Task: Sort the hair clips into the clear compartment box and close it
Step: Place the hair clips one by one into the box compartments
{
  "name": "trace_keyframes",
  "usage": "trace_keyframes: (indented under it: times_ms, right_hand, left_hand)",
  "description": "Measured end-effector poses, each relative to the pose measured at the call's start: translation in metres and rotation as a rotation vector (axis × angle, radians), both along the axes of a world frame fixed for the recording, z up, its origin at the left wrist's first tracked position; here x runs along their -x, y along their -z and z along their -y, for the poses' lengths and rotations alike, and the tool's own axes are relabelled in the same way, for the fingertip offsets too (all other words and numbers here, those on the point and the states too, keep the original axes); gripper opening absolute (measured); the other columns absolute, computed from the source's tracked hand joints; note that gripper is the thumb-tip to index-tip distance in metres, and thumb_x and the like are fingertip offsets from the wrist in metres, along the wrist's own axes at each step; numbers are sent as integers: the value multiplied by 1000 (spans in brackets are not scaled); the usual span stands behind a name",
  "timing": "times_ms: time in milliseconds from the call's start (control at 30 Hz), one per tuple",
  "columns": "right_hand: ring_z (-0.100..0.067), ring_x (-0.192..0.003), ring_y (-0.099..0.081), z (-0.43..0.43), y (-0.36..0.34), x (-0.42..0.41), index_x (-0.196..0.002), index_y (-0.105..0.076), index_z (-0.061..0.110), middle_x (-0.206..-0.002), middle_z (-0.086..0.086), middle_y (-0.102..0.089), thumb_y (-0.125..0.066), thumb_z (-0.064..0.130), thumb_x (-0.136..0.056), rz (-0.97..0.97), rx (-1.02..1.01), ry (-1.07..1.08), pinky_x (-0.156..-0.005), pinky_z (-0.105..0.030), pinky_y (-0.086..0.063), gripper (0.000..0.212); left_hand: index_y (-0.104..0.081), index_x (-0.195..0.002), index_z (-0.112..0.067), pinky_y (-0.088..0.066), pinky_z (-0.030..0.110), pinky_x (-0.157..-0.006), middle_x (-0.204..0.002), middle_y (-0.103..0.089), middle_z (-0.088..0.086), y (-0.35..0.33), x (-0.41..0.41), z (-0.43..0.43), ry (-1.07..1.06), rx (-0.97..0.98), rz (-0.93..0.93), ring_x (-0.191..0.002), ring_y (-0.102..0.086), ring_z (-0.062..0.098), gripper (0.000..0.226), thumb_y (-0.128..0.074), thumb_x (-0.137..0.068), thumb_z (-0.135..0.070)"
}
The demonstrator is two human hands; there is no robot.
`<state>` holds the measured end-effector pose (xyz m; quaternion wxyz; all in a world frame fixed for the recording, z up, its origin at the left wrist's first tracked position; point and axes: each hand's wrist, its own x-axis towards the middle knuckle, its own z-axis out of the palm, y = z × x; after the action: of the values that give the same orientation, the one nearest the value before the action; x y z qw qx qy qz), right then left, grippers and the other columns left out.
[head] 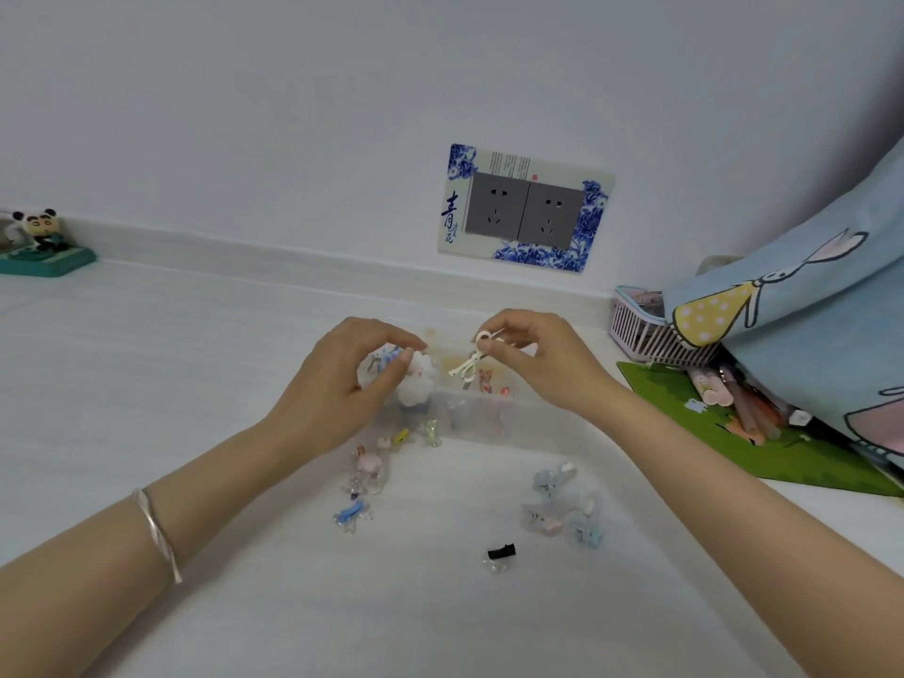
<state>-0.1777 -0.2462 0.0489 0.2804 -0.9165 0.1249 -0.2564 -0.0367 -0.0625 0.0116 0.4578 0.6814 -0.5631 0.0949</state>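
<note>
Cream plastic in the shape of a bow, the cream bow clip (468,364), is pinched between the thumb and forefinger of the right hand (538,364) and held above the clear compartment box (494,408). The other fingers of that hand are curled. A white fluffy clip (417,384) is gripped by the curled fingertips of the left hand (347,384), just over the box's left part. The two hands are held near each other but apart. A thin bracelet (157,530) is worn on the left wrist.

The box is set on the white table (146,384) under both hands. Its walls are so transparent that the compartments and their contents can hardly be made out, and its far side is hidden by the hands.

Nearer the person, pink and blue clips (366,464) are scattered at the left, pale blue clips (562,501) at the right, and a black clip (501,552) lies closest.

Wide tabletop is seen left of the left forearm. At the right, room is bounded by a green mat (709,433), a pink basket (645,335) and a blue cloth (807,310), which is cut off by the frame.
</note>
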Motion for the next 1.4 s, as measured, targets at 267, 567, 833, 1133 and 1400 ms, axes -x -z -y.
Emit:
trace_keyframes:
  times_ms: [267,567,833,1133,1400]
  right_hand:
    - [0,-85,-64,12,0,-23,-94,-73,23,-89,10,-74,-62,27,-89,23,-16,-21,-88,-24,-46,13]
    - [-15,-102,-43,10,12,-30,-94,-73,25,-94,5,-52,-61,32,-88,-275,86,-54,-98,-32,-32,14]
    - [-7,-101,-50,-18,1,-3,-96,-70,29,-99,11,-59,-58,32,-90,-1,83,-26,-93,-24,-37,14]
    - [-7,-79,-59,-50,17,45,-91,-72,32,-86,17,-67,-69,34,-82,-271,86,-208,-64,-14,-40,10]
    - [6,-106,-55,-37,23,98,-97,-71,38,-104,22,-66,-77,40,-72,-404,17,-123,-95,-13,-39,27]
  left_hand:
    - [-65,-102,-32,-31,4,-87,-101,-60,-26,1,-6,0,-1,-25,-8,-104,-48,-7,25,-43,-91,-36]
    - [-65,-104,-30,-35,11,-90,-102,-63,-19,2,-8,1,-8,-47,-1,-103,-50,-1,27,-43,-90,-36]
    - [-70,-86,-30,-47,17,-69,-84,-70,-14,-27,-12,-13,122,-175,-64,-81,-60,6,12,-58,-88,-33]
    - [-71,-83,-33,-43,9,-56,-66,-62,-26,-21,4,-16,280,-512,-23,-61,-57,-2,6,-72,-77,-35]
    - [-68,-90,-35,-49,19,-64,-85,-68,-18,-2,24,-9,360,-588,-29,-74,-60,1,15,-67,-78,-44]
